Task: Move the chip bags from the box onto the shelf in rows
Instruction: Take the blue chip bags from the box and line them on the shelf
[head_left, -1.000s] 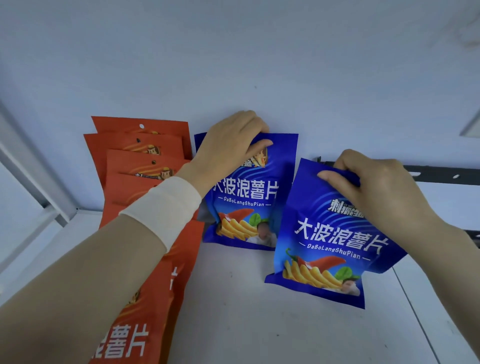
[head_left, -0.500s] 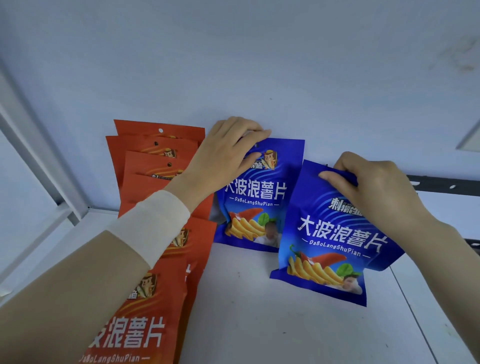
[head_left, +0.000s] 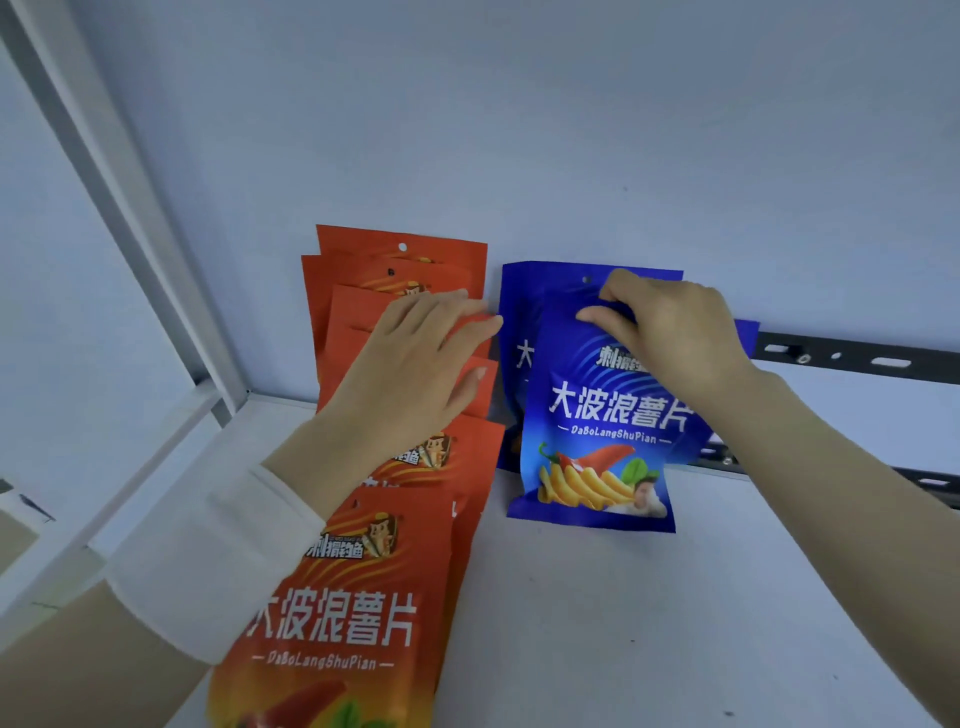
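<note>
A: Your left hand (head_left: 415, 374) lies over the middle orange bags (head_left: 400, 260), so the prints beneath your palm are hidden. Only their top strips show beyond your fingertips.

B: The nearest orange bag (head_left: 337, 623), below your wrist, runs off the bottom edge, and your sleeve overlaps its left side.

A: Your right hand (head_left: 675, 332) hides the upper right corner of the front blue bag (head_left: 597, 415). Any fingers you have behind it can't be seen.

B: The rear blue bag (head_left: 522, 312) shows little beyond its top and a strip left of that hand. The black rail (head_left: 857, 358) vanishes behind your wrist and leaves the frame on the right. The small logo lettering is unreadable.
</note>
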